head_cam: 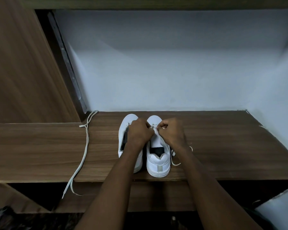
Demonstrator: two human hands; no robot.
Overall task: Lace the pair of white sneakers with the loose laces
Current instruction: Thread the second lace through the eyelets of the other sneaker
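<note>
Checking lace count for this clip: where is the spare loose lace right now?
In the head view, the spare lace lies on the wooden shelf, left of both sneakers, its near end hanging over the front edge.

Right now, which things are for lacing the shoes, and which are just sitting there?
For the job:
- right sneaker, being laced by the left hand and right hand
- its lace, trailing to its right
- left sneaker, waiting
- loose lace, lying over the shelf edge

Just there:
- wooden shelf
- wall
- wooden panel
</note>
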